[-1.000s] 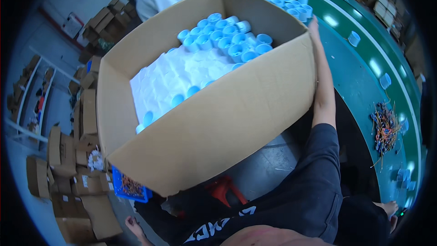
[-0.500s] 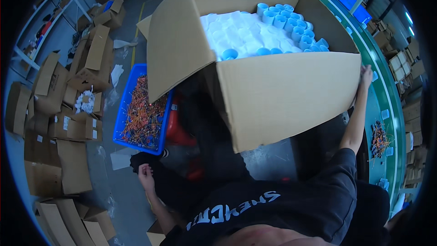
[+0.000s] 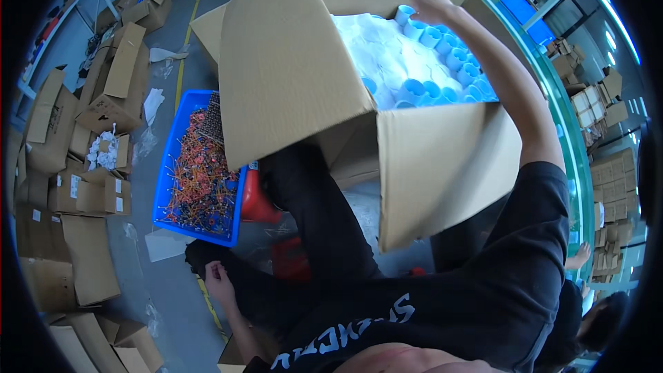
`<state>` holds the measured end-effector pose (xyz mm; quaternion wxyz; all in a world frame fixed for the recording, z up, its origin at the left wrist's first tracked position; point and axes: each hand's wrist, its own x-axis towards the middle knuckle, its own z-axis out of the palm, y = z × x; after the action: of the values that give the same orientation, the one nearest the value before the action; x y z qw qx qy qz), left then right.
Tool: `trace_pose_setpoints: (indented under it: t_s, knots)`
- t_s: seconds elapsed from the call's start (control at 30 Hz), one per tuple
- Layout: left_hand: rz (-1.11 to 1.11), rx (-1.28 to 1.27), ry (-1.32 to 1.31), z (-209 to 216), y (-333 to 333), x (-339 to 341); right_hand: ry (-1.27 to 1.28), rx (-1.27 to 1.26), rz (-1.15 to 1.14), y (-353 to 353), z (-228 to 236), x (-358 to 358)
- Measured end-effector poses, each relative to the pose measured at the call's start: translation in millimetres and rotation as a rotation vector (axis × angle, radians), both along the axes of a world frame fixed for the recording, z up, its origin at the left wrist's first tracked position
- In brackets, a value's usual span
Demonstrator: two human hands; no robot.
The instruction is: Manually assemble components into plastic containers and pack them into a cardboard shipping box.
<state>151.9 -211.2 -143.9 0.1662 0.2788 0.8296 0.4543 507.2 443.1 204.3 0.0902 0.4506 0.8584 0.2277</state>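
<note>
A large cardboard box (image 3: 442, 166) with raised flaps stands before me. Inside it, pale blue-white cylindrical cups (image 3: 429, 37) line the far right side and the near edge, and thin white sheets (image 3: 387, 48) cover the middle. Over the box's far side reaches my right hand (image 3: 434, 8), its fingers apart beside the endmost cup (image 3: 405, 14); contact with that cup is unclear. Low on the left, by my thigh, my left hand (image 3: 218, 282) rests with loosely curled fingers and nothing visible in them.
A blue tray (image 3: 160, 197) heaped with orange-and-dark wired parts sits left of the box, above a red stool (image 3: 260, 200). Open cartons (image 3: 86, 255) line the left floor. Along the right runs a green conveyor (image 3: 577, 159); another person's hand (image 3: 579, 255) is at its near end.
My right hand has left the box's right outer edge and moved up and left over the cups. The view has shifted a little. My left hand stays low by my thigh.
</note>
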Motion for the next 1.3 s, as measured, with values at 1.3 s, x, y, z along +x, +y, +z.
trace_pose_setpoints:
  t_s: [1.3]
  knots:
    - [0.165, 0.246, 0.127, -3.0, -26.9, 1.1, 0.359, 0.281, 0.441, -196.9, 57.5, -5.5]
